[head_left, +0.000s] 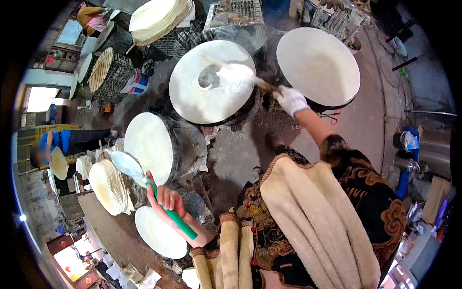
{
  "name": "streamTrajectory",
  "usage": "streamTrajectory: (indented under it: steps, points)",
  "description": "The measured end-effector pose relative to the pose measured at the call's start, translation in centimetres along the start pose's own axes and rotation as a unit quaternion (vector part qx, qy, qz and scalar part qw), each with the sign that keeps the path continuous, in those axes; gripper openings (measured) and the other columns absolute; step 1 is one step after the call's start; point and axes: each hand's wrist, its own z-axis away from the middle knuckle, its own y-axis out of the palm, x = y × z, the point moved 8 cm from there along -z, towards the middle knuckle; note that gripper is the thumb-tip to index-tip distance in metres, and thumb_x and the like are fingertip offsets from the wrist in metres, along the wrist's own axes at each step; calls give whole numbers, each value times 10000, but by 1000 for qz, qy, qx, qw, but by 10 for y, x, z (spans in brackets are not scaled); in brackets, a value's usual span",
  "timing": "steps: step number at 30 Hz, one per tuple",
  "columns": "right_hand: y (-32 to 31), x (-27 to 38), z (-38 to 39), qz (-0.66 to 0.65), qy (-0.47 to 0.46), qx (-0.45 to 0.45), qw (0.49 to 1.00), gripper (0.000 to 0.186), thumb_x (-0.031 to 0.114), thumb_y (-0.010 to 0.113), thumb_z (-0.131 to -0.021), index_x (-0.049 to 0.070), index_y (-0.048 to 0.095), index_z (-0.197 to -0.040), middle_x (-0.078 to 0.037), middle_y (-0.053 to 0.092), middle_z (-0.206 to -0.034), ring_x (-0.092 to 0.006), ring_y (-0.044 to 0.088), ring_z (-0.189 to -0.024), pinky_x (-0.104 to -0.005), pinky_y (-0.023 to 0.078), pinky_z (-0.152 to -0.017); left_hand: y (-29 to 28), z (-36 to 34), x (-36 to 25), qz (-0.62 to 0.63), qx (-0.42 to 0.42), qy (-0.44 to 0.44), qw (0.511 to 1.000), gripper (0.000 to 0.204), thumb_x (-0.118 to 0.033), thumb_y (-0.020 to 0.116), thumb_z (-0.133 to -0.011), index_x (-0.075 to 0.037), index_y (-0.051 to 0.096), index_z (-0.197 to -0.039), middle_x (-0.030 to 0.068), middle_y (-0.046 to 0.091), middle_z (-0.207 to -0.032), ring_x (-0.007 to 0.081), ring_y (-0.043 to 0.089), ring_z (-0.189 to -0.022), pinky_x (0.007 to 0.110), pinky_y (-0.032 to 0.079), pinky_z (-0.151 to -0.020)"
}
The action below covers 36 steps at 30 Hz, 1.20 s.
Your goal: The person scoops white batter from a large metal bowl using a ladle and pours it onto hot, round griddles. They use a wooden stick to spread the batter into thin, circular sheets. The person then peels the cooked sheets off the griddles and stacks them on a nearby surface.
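Observation:
My right hand [290,99], in a white glove, grips the wooden handle of a spreader [240,74] that lies on the middle round griddle [192,103], smearing white batter over it. My left hand [166,198] is bare and holds a green-handled ladle [129,164] with pale batter in its bowl, raised beside the left griddle [148,144]. That griddle is covered by a thin pale sheet. The right griddle [318,65] also carries a full thin sheet.
A stack of finished thin sheets [109,187] sits at my left, with a white round bowl [159,232] below it. More stacks rest on black crates [161,19] at the back. Another person in blue [62,142] bends at the far left. A steel pot [435,149] stands right.

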Motion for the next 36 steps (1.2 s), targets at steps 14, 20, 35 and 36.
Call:
streamTrajectory:
  steps: [14, 20, 35, 36]
  points:
    - [-11, -6, 2, -13, 57, -26, 998, 420, 401, 515, -895, 49, 628, -1092, -234, 611, -1097, -392, 580, -1049, -470, 463, -897, -2, -11, 27, 6, -7, -38, 999, 457, -196, 346, -1029, -13, 275, -1442, -6, 421, -570, 87, 404, -392, 228, 391, -373]
    - [-6, 72, -92, -103, 62, -39, 992, 473, 388, 556, -860, 158, 562, -1274, -203, 624, -1141, -385, 582, -1061, -436, 468, -896, 9, -20, 39, 32, 44, -77, 996, 439, -202, 350, -1030, -25, 315, -1431, -3, 420, -589, 85, 412, -410, 222, 407, -391]
    - [25, 99, -66, -526, 71, 76, 844, 447, 315, 571, -917, 88, 556, -1303, -6, 508, -637, -106, 450, -471, -274, 375, -409, -57, -16, 80, 28, -64, -185, 980, 383, -199, 377, -1022, -32, 412, -1365, 17, 453, -587, 114, 445, -410, 262, 396, -357]
    - [13, 91, -50, -549, 63, 79, 829, 455, 309, 562, -925, 78, 541, -1316, -1, 491, -624, -100, 431, -446, -267, 352, -384, -61, -16, 78, 14, -82, -171, 982, 371, -193, 389, -1017, -41, 421, -1354, 12, 444, -580, 108, 435, -405, 253, 391, -350]
